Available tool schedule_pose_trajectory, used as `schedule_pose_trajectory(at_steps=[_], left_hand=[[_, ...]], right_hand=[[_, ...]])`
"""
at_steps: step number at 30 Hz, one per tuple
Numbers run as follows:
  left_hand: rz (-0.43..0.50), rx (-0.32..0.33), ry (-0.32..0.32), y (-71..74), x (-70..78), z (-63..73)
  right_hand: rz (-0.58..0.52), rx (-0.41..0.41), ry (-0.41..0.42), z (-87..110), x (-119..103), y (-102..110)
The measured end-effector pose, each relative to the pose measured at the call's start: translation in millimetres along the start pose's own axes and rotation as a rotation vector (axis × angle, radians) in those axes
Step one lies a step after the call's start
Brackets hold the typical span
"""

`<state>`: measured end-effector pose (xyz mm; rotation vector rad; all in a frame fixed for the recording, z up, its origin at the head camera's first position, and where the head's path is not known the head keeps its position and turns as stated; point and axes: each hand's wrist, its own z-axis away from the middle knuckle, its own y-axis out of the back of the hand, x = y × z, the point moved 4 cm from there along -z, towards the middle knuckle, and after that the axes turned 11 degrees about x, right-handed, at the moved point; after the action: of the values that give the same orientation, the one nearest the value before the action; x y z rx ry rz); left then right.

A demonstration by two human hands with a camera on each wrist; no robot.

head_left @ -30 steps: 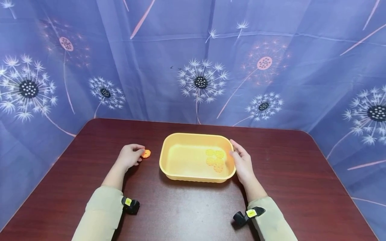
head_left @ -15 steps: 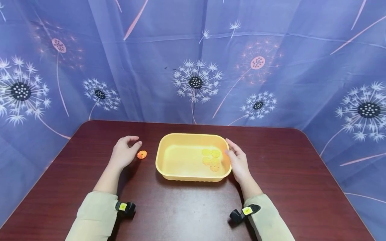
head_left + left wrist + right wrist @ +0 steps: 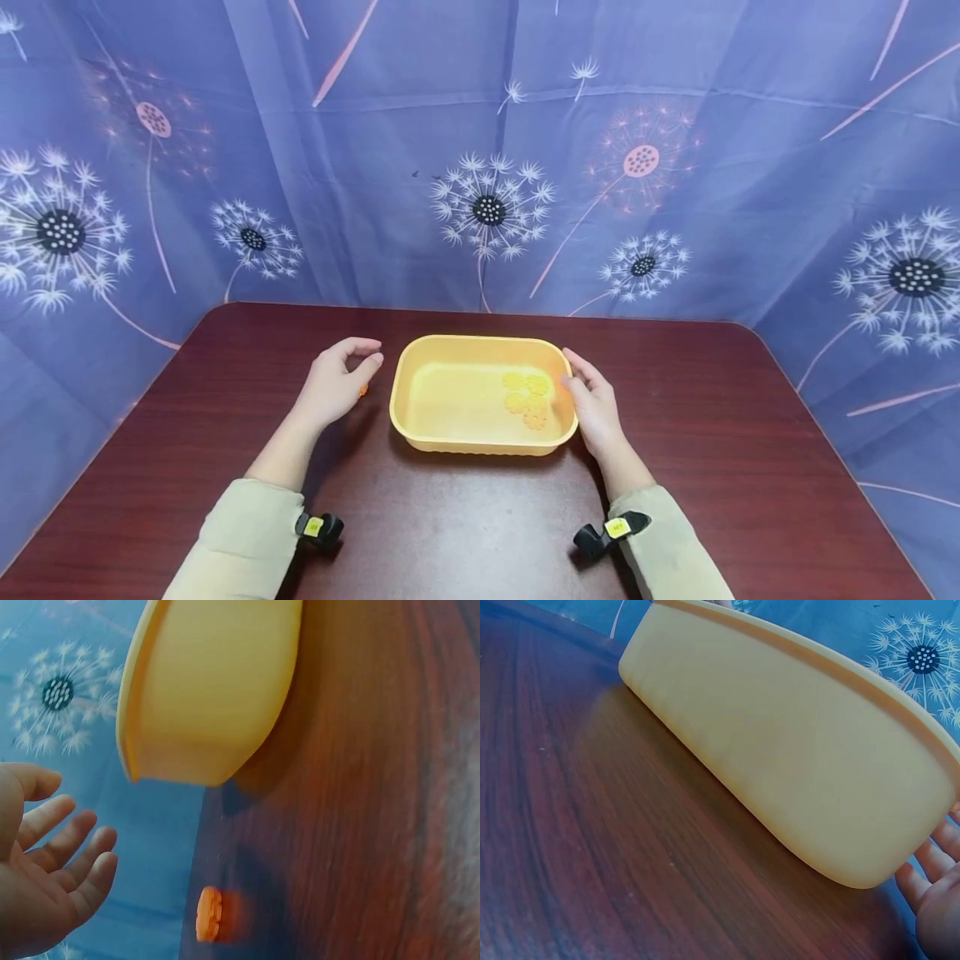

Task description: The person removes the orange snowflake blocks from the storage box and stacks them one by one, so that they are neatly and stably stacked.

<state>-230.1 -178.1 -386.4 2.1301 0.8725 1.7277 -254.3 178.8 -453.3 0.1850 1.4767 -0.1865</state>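
Observation:
A yellow plastic basin (image 3: 450, 408) stands on the table, with several flower-shaped yellow-orange discs (image 3: 535, 412) lying in its right half. My right hand (image 3: 596, 408) grips the basin's right end, thumb over the rim and fingers along the outside wall. To the left of the basin, my left hand (image 3: 337, 383) hovers with its fingers apart and nothing between them. Below it, a small scalloped orange disc (image 3: 209, 914) lies on the tabletop; in the head view the hand mostly covers it.
The dark red-brown wooden table (image 3: 480, 517) has rounded far corners. Behind it and at both sides hangs a blue curtain (image 3: 390, 208) with a dandelion print. A black wrist camera (image 3: 321, 528) is strapped at each sleeve.
My left hand let go of the orange disc and drew back left, then came right again over it. The disc stays on the table. My right hand keeps its hold on the basin.

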Motion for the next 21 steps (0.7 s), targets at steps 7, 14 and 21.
schedule_pose_trajectory(at_steps=[7,14,21], left_hand=[[0.039,-0.03,-0.055,-16.7,16.2,2.7],[0.045,-0.037,-0.126,-32.3,33.5,6.4],[0.066,-0.067,-0.176,-49.8,44.6,6.8]], right_hand=[[0.038,-0.002,0.006,0.5,-0.9,-0.5],[0.057,-0.006,0.012,3.4,-0.8,1.1],[0.047,-0.01,0.032,2.3,-2.4,0.7]])
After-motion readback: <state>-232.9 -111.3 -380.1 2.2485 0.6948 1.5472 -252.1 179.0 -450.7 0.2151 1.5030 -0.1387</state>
